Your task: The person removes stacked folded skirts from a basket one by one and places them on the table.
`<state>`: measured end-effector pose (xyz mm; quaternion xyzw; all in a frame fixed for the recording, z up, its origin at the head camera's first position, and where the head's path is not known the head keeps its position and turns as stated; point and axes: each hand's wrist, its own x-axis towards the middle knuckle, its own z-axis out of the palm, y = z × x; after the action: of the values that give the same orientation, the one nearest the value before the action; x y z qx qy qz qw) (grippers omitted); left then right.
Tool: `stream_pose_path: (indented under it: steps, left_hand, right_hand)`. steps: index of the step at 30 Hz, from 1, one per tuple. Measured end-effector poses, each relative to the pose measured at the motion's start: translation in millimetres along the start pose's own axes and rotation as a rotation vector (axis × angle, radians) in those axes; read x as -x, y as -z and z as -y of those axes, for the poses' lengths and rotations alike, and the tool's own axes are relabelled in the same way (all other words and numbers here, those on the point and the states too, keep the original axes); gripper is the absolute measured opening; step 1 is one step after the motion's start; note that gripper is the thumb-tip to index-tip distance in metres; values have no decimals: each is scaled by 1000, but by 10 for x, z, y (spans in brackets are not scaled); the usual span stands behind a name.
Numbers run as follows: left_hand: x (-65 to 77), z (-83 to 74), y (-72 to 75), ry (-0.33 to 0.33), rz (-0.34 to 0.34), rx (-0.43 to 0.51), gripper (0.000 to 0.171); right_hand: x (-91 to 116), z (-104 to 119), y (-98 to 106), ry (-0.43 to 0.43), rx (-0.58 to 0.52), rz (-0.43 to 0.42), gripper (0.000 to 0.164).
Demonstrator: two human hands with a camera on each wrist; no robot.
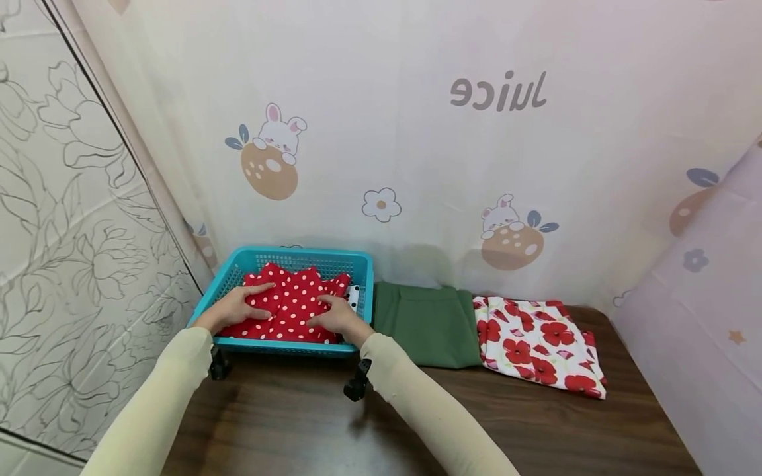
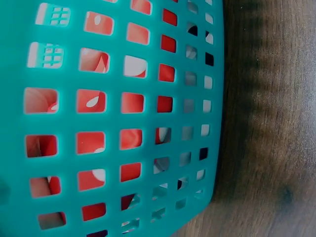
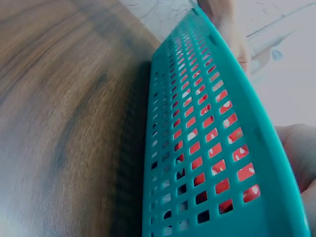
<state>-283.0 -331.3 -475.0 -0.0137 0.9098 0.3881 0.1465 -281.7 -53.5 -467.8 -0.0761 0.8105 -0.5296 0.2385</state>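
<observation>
A turquoise mesh basket point(image 1: 284, 346) stands on the table against the back curtain. In it lies a red cloth with white polka dots point(image 1: 297, 297), its upper edge bunched into peaks. My left hand point(image 1: 241, 309) rests on the cloth's left part, fingers extended. On the cloth's right part lies my right hand point(image 1: 338, 317), thumb and forefinger apart. Both hands reach over the basket's front rim. A white cloth with black dots point(image 1: 353, 297) shows at the basket's right. In the left wrist view, red cloth point(image 2: 131, 138) shows through the mesh; the right wrist view looks along the basket wall point(image 3: 207, 133).
Right of the basket lies a folded green cloth point(image 1: 427, 327). Beside it is a folded white cloth with red flowers point(image 1: 542, 344). Printed curtains point(image 1: 381, 132) rise behind and at both sides of the dark wooden table point(image 1: 274, 410).
</observation>
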Motion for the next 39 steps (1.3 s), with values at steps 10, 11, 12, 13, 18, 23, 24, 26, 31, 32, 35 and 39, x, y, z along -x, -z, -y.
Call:
stream_pose_path:
  steps: [10, 11, 12, 13, 18, 23, 24, 26, 31, 32, 35, 39]
  left_hand:
    - [-35, 48, -22, 38, 64, -24, 88]
    - [-39, 57, -21, 47, 77, -20, 88]
    - [-44, 67, -20, 57, 89, -18, 89]
    - [-46, 75, -18, 65, 101, -18, 90]
    - [-37, 73, -21, 68, 118, -11, 83]
    - [-30, 54, -51, 44, 61, -13, 76]
    - [-31, 53, -56, 41, 46, -16, 76]
    - [-35, 42, -69, 43, 24, -17, 76]
    - [-26, 12, -94, 60, 3, -7, 76]
    - [-20, 6, -93, 55, 2, -14, 77]
    - [-5, -25, -79, 51, -17, -34, 78]
    - [2, -59, -54, 47, -41, -46, 78]
  right_hand:
    - [-95, 27, -53, -51, -76, -47, 74]
    - [-103, 24, -53, -56, -51, -52, 74]
    - [-115, 17, -52, -58, -31, -53, 74]
    - [-125, 7, -52, -56, -12, -54, 73]
    - [-153, -46, -65, 3, 95, -56, 67]
    - [-158, -46, -76, 10, 159, -59, 59]
    - [-162, -42, -77, 10, 161, -62, 58]
    - [-153, -35, -73, 7, 152, -69, 58]
    - [-127, -34, -75, 17, 131, -91, 63]
    - [-123, -35, -77, 19, 126, -96, 64]
    - [-126, -37, -79, 32, 107, -112, 67]
    - [-129, -27, -75, 31, 61, -133, 70]
